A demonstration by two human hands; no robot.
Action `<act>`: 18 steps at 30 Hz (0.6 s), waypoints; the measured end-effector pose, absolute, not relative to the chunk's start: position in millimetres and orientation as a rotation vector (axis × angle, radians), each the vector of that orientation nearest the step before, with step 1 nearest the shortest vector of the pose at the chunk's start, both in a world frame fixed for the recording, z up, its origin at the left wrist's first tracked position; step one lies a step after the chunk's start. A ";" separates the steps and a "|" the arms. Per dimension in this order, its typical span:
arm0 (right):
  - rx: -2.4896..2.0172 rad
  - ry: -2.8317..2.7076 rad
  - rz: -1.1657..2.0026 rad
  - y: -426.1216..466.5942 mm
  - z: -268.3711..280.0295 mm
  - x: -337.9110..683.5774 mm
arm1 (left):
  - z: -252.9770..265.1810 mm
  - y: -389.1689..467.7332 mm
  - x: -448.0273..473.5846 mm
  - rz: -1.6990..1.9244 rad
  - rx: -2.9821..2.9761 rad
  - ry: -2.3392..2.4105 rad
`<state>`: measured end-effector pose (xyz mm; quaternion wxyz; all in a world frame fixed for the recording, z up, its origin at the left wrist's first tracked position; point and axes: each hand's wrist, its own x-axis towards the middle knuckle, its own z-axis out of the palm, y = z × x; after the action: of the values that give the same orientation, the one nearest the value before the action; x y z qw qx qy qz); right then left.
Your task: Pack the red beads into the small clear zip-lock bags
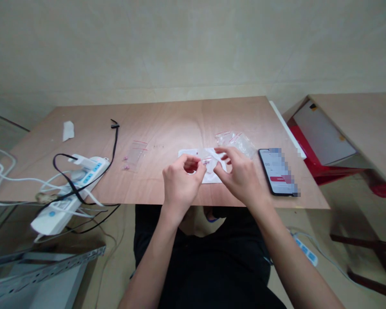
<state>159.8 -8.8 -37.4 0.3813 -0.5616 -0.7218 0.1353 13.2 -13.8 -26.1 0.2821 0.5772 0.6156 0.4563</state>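
Note:
My left hand [184, 182] is closed in a pinch on the edge of a small clear plastic bag [213, 162]. Small dark reddish bits show near the left fingertips; whether they lie inside the bag or under it I cannot tell. To the right of the bag, my right hand [239, 175] has thumb and fingers apart, with no thing visible between them. Beneath both hands lies a white sheet [182, 152], partly hidden. Just beyond the right hand is a pile of clear zip bags [236, 139] with red seal lines.
A phone [278, 171] lies right of my hands. On the left are a flat zip bag [137, 152], small pinkish pieces [125, 163], and a power strip [70, 195] with tangled cables over the table edge. A white scrap [68, 130] lies at the far left.

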 end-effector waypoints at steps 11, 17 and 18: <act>-0.897 -1.954 0.835 22.1 -65.7 173.8 | -37.2 8.4 12.9 1.187 1.120 1.273; -0.867 -1.865 1.050 30.5 -69.7 177.7 | -39.8 7.9 11.1 1.120 1.114 1.277; -0.882 -1.856 1.028 31.2 -70.0 178.3 | -40.5 7.2 10.6 1.112 1.146 1.311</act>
<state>178.3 31.2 -70.0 0.4094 -0.3503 -0.7370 0.4081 10.6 7.2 -40.5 0.5124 0.4762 0.5451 0.4621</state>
